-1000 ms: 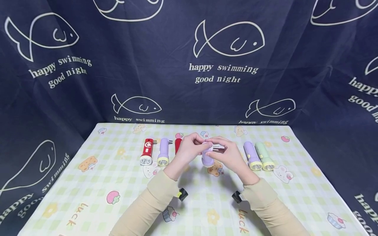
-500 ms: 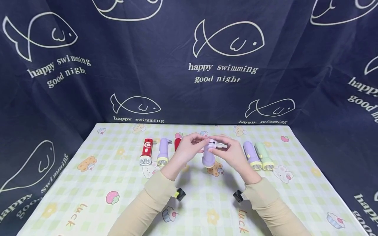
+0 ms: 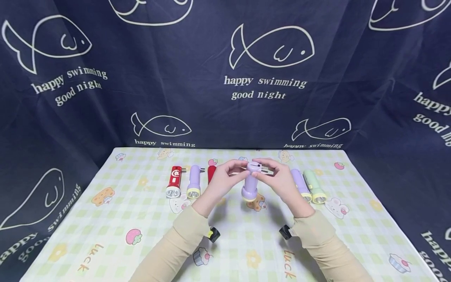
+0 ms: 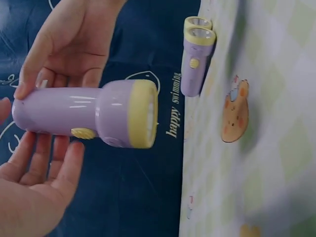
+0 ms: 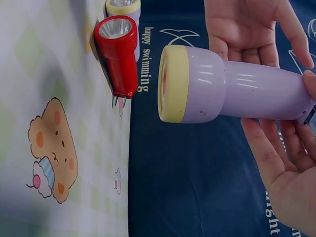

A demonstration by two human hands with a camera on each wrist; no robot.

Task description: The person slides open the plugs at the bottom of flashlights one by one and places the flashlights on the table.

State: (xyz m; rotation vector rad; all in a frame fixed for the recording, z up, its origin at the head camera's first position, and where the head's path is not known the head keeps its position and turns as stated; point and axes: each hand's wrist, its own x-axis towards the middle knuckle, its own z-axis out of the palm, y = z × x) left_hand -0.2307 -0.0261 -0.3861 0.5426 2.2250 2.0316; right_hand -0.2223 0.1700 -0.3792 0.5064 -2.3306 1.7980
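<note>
A purple flashlight with a yellow-rimmed head hangs lens-down above the middle of the table. My left hand pinches its tail end from the left, thumb in front and fingers behind. From the right, my right hand holds the same end between thumb and fingers. Metal plug prongs stick out sideways from the tail toward the right palm. In the left wrist view a ridged yellow switch shows on the body, close to the left fingertips.
Left of the hands lie a red flashlight, another purple flashlight and a partly hidden red flashlight, prongs out. On the right a purple flashlight lies beside a green flashlight. A checked cloth covers the table; a dark curtain stands behind.
The flashlight has moved slightly right and turned, so its tail end and slot show more and the prongs look shorter. Both thumbs have slid lower on the body.
</note>
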